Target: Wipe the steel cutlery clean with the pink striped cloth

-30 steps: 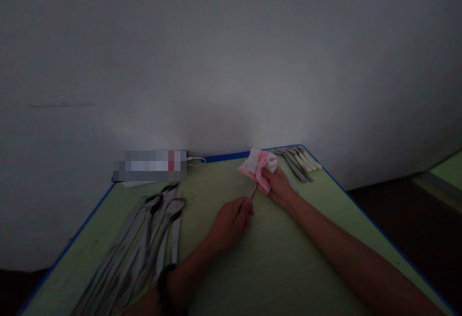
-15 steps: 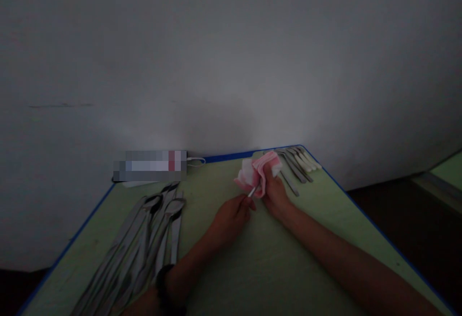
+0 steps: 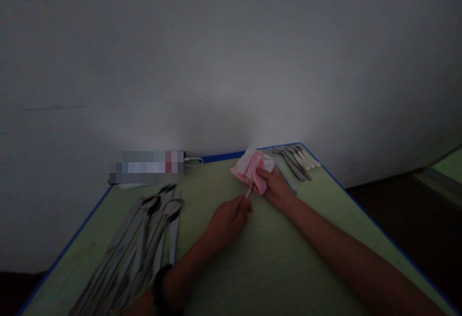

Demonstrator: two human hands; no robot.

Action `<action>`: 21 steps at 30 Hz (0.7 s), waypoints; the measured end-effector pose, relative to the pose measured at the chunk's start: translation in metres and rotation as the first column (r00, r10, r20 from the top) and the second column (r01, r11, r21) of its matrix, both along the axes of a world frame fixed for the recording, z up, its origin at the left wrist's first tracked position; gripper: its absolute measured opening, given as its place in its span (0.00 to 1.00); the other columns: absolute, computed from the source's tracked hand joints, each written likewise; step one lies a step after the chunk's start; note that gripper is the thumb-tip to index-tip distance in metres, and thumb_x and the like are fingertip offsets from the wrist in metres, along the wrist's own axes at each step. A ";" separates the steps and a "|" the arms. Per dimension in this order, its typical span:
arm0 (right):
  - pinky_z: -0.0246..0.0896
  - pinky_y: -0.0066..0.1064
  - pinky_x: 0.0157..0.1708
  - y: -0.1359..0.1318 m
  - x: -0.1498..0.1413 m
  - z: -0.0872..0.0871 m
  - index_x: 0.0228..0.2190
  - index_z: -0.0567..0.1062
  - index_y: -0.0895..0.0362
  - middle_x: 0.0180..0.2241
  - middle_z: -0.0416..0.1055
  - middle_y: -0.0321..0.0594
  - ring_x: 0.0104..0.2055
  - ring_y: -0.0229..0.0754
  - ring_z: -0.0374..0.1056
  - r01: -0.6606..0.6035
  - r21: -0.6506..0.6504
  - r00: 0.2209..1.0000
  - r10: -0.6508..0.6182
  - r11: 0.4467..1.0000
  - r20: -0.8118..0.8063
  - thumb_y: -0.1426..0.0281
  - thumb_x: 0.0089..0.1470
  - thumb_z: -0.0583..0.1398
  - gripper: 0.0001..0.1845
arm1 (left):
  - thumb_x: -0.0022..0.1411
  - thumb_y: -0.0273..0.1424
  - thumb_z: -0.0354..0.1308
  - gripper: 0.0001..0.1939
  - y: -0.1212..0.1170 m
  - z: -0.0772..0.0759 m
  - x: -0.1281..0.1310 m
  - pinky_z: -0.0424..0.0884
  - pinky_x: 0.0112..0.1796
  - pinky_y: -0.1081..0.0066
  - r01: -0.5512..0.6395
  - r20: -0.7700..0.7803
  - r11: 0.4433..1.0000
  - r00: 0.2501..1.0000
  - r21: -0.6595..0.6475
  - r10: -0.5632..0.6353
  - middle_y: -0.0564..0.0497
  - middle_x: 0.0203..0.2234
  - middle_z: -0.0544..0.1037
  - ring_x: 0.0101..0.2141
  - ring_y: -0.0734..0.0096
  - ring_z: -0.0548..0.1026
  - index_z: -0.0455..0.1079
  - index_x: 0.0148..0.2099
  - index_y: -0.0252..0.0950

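1 pink-and-white fabric cloth [image 3: 254, 165] has swung left vs 0.5 s ago; right hand [image 3: 276, 184] clamped on it. 1 slim metal utensil [image 3: 249, 192] between hands: left hand [image 3: 228, 217] gripping it, far end in cloth. Left of grip: overlapping silver cutlery pile [image 3: 142, 239], count unclear.

All is dim, the wall [image 3: 224, 56] softly shadowed.

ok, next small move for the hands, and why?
Probably slide the pink-and-white cloth along the metal utensil toward the left hand: that hand grips one end, the right hand holds the cloth over the other, and a short stretch between shows bare.
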State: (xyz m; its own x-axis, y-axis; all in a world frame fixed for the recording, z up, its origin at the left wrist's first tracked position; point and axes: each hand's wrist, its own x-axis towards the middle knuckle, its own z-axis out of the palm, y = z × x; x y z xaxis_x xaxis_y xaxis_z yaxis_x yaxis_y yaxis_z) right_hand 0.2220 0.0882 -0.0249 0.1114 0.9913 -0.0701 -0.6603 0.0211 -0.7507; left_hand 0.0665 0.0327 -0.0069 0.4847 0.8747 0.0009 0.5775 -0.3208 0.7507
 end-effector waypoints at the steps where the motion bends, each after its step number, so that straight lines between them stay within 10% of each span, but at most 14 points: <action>1: 0.66 0.29 0.33 0.001 0.005 0.000 0.33 0.69 0.54 0.29 0.74 0.30 0.29 0.36 0.69 -0.010 -0.004 1.000 0.010 1.000 0.005 0.79 0.35 0.62 0.18 | 0.66 0.36 0.37 0.18 0.000 0.001 -0.001 0.58 0.26 0.74 0.011 0.003 1.000 1.000 -0.005 -0.011 0.55 0.18 0.66 0.23 0.71 0.66 0.65 0.32 0.37; 8: 0.65 0.28 0.32 0.005 0.018 0.000 0.30 0.69 0.56 0.27 0.73 0.30 0.29 0.35 0.68 -0.091 -0.001 0.996 0.091 0.996 -0.003 0.80 0.32 0.63 0.18 | 0.66 0.37 0.38 0.18 -0.001 0.006 -0.002 0.58 0.25 0.75 0.002 0.102 0.998 0.995 -0.059 0.004 0.57 0.18 0.63 0.21 0.73 0.64 0.66 0.33 0.35; 21: 0.61 0.29 0.27 -0.001 0.005 0.003 0.27 0.73 0.59 0.22 0.71 0.38 0.27 0.38 0.67 0.064 -0.111 0.990 -0.049 0.992 0.134 0.50 0.44 0.59 0.23 | 0.64 0.38 0.39 0.19 0.002 0.007 0.000 0.57 0.24 0.75 0.029 0.147 0.991 0.989 -0.131 -0.010 0.58 0.17 0.61 0.20 0.74 0.62 0.68 0.35 0.35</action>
State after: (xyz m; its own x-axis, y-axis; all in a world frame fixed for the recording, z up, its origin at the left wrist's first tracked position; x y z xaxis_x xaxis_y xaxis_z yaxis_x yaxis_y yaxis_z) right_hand 0.2266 0.0871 -0.0220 0.1829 0.9693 -0.1645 -0.5566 -0.0358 -0.8300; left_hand 0.0667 0.0351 0.0002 0.5049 0.8621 -0.0427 0.4533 -0.2227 0.8631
